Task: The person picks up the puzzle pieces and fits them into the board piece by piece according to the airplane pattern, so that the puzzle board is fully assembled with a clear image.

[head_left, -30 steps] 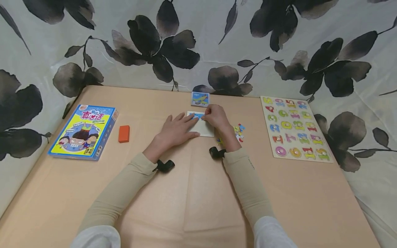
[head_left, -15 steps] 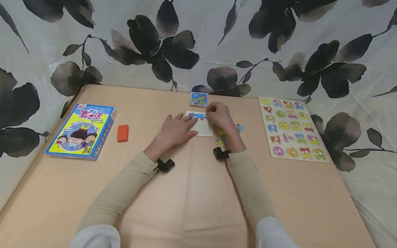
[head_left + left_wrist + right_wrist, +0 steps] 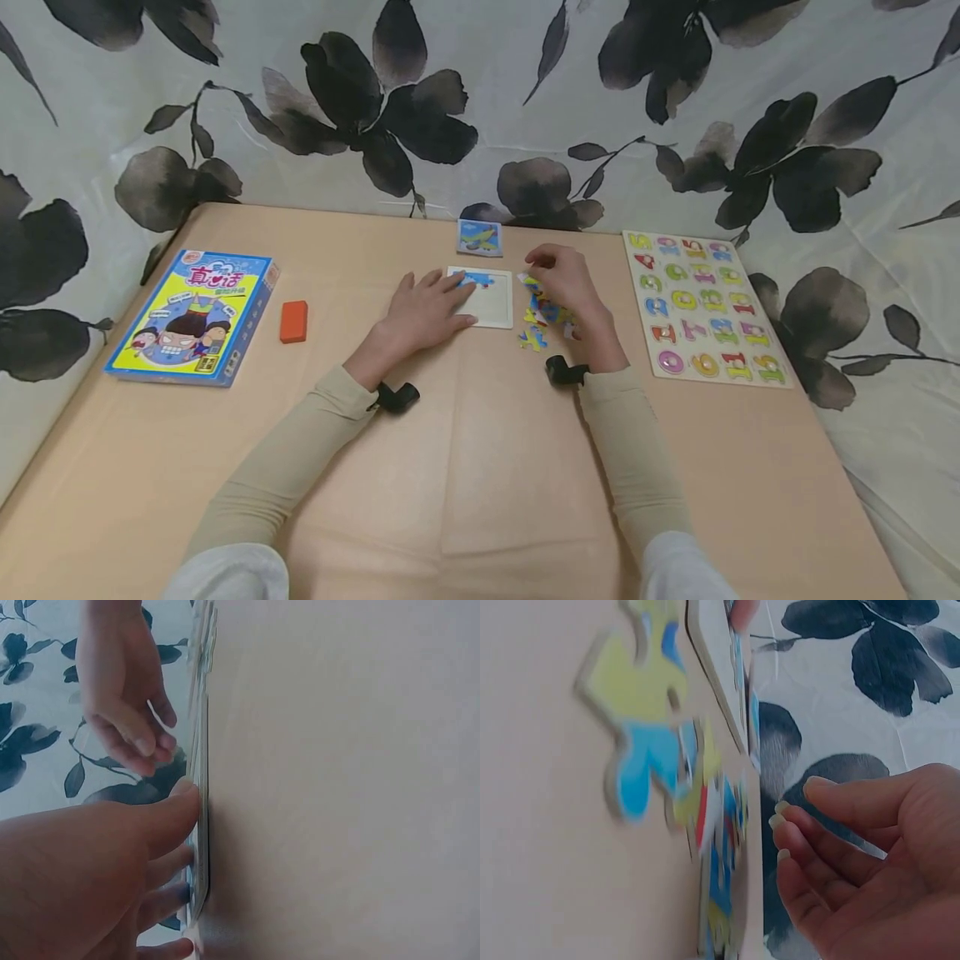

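Note:
My left hand (image 3: 423, 312) rests with spread, straight fingers on the left part of a small white puzzle tray (image 3: 493, 312). A strip of blue and red puzzle pieces (image 3: 486, 282) lies along the tray's upper side. In the left wrist view the thumb (image 3: 180, 814) lies at the tray's edge. To the right of the tray, my right hand (image 3: 567, 279) hovers over a heap of loose jigsaw pieces (image 3: 534, 337). Its fingers (image 3: 802, 832) are loosely bent in the right wrist view, with a gap to the thumb and nothing between them. The hand covers part of the heap.
Behind the tray lies a small picture card (image 3: 480, 238) with a yellow plane-like shape. An orange block (image 3: 294, 322) and a blue-and-yellow game box (image 3: 195, 321) are on the left. A board of colourful letter shapes (image 3: 703, 312) lies at the right. Floral cloth hangs behind the table.
My right hand has moved right, from the tray's upper right part to over the loose pieces, and the blue and red strip is uncovered. The left hand stays on the tray.

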Tool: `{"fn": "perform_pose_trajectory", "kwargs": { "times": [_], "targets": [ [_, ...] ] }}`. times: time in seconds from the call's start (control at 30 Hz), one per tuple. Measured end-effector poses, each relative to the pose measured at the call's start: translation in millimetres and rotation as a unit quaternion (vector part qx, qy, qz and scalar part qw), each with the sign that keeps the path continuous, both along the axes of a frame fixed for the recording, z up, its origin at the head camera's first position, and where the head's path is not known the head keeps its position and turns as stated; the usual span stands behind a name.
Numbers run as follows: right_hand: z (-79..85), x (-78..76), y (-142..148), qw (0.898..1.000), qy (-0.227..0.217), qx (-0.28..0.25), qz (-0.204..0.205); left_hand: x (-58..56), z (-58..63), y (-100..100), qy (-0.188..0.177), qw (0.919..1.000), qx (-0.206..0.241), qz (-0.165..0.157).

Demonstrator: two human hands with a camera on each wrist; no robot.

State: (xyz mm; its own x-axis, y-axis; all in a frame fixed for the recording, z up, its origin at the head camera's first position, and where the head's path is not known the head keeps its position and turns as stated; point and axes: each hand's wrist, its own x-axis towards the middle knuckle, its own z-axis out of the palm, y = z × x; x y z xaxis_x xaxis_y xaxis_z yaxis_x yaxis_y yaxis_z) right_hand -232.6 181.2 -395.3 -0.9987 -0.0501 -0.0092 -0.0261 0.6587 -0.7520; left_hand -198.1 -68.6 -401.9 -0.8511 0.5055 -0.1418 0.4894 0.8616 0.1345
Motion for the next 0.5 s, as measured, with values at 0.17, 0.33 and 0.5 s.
{"fn": "perform_pose_trajectory", "kwargs": {
  "times": [0.17,0.33,0.5],
  "targets": [
    [2.1,1.6,9,1.000,-0.002,0.006,-0.004,0.1,-0.3,-2,-0.001,0.9999,0.012,-0.005],
    [3.9,4.6,16,1.000,0.000,0.016,0.003,-0.9,-0.8,-3,-0.002,0.9999,0.013,-0.009],
    [3.9,7.4,24,0.999,-0.005,0.034,0.018,-1.7,-2.0,-4,-0.003,0.9998,0.016,-0.014]
  ]
}}
